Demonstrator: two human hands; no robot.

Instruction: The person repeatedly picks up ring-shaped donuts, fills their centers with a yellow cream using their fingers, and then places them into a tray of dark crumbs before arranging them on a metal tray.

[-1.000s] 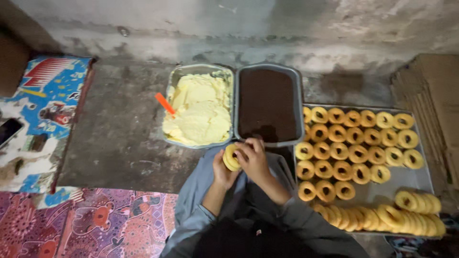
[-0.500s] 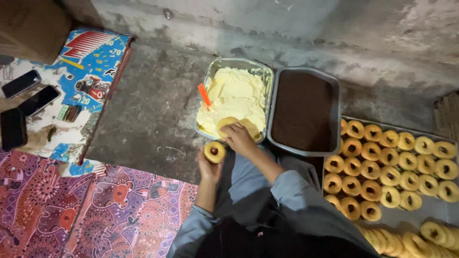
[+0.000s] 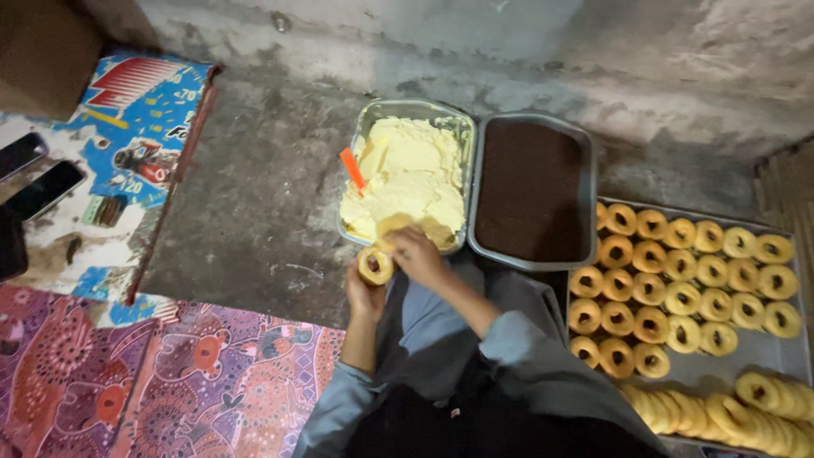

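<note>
My left hand grips a small round ring-shaped pastry just below the near rim of a metal tray of pale yellow cream. My right hand sits next to it, fingertips at the pastry and at the cream on the tray's near edge, holding a dab of cream. An orange spatula handle sticks out of the cream. Right of that tray stands a grey tray of dark brown crumbs.
A large flat tray at the right holds several rows of ring pastries, with more stacked along its near edge. At left lie a printed cardboard sheet, two phones and patterned cloth. A rough concrete wall runs behind.
The view has shifted left. My right hand went from the pastry into the cream tray and is now back beside the pastry held by my left hand.
</note>
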